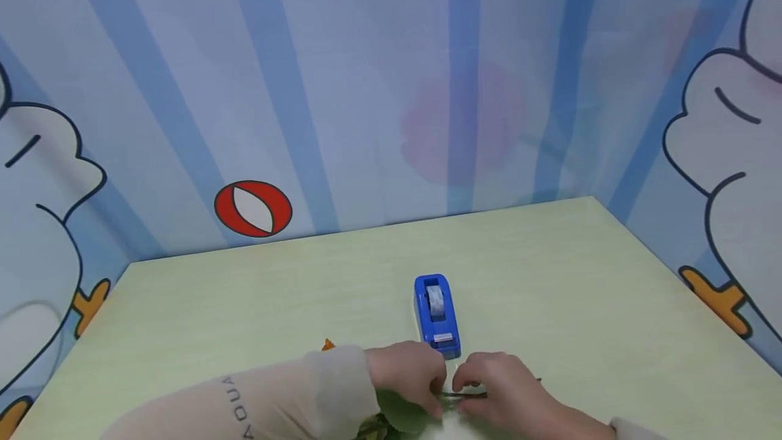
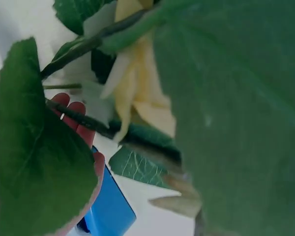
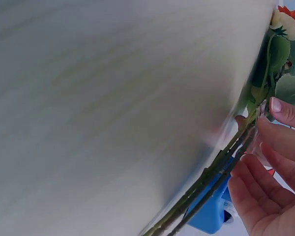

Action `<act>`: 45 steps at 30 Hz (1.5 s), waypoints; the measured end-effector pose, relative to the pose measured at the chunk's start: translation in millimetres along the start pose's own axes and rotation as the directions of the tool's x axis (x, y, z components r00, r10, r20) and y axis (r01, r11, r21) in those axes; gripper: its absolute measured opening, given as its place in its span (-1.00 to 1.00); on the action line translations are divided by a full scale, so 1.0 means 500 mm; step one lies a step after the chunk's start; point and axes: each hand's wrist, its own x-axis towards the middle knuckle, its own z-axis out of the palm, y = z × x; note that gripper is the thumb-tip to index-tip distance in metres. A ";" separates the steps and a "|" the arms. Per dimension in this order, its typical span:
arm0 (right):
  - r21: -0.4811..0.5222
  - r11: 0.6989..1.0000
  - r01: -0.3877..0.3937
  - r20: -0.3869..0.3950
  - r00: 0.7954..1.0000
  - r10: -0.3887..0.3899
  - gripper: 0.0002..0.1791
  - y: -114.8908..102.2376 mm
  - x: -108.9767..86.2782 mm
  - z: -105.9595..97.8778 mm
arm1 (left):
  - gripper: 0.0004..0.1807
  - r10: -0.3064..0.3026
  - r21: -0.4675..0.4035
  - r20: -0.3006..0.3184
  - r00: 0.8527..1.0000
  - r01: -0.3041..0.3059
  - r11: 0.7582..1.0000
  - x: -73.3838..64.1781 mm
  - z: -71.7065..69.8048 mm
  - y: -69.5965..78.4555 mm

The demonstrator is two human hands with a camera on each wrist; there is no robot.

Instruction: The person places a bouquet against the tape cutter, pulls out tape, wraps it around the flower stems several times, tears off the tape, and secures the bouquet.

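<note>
My left hand (image 1: 411, 373) holds the leafy part of a flower bunch; in the left wrist view its fingers (image 2: 81, 129) curl behind a dark green stem (image 2: 96, 124) and a broad leaf (image 2: 44, 152). My right hand (image 1: 512, 389) is close beside it, on the lower stems (image 1: 455, 395). In the right wrist view, the right thumb and fingertips pinch a strip of clear tape (image 3: 257, 143) against several stems (image 3: 206, 182). Pale and red flower heads (image 3: 285, 23) show at the top there. A blue tape dispenser (image 1: 437, 318) stands just beyond both hands.
A small orange petal tip (image 1: 328, 344) shows behind the left sleeve (image 1: 269, 396). The pale green tabletop (image 1: 293, 290) meets printed blue striped walls (image 1: 366, 87) at the back and sides. Leaves and a pale yellow flower (image 2: 142, 83) fill much of the left wrist view.
</note>
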 end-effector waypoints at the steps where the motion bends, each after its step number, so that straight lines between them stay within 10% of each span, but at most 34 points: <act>1: -0.002 1.000 -0.005 0.005 1.000 0.005 -0.88 0.000 0.001 0.001 | -0.78 -0.004 0.002 -0.001 1.000 0.004 1.000 0.001 0.002 -0.001; 45: -0.152 0.988 0.028 -0.009 1.000 -0.029 -0.86 -0.007 0.006 0.022 | -0.75 0.023 -0.187 0.023 0.999 -0.018 0.982 -0.014 0.011 -0.001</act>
